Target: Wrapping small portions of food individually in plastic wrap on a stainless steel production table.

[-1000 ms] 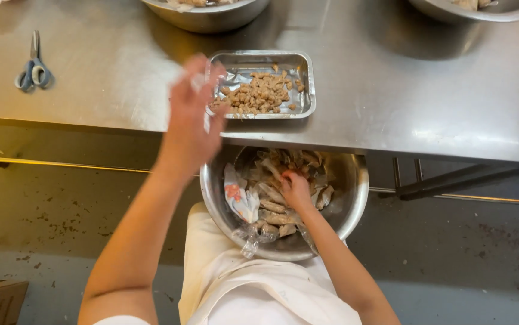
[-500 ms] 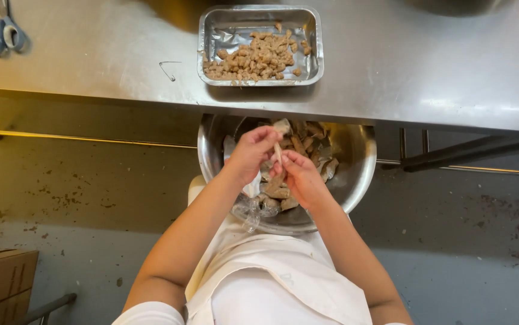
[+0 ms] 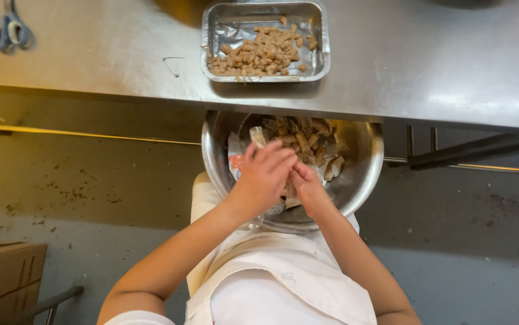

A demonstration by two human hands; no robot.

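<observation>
Since a second ago the left hand (image 3: 263, 176) has dropped from the tray down into the bowl (image 3: 364, 162), and both hands now meet over its near side. Left hand lies curled, fingers bent over a brown piece (image 3: 289, 194) and touching the right hand (image 3: 307, 188), whose fingers pinch the same piece; how tightly either grips I cannot tell. That piece sits between the two hands, above the bowl's near wall, which rests on the white apron (image 3: 283, 283) in the lap. More pieces (image 3: 304, 141) pile toward the bowl's far side, some in clear wrappers. They look light, small and fairly firm, the film probably slick and crinkly, best taken at a loose wrapper end. Beyond, on the steel surface (image 3: 422, 66), a foil tray (image 3: 324, 45) holds unwrapped chunks (image 3: 259, 51); scissors (image 3: 9, 30) lie far left.
</observation>
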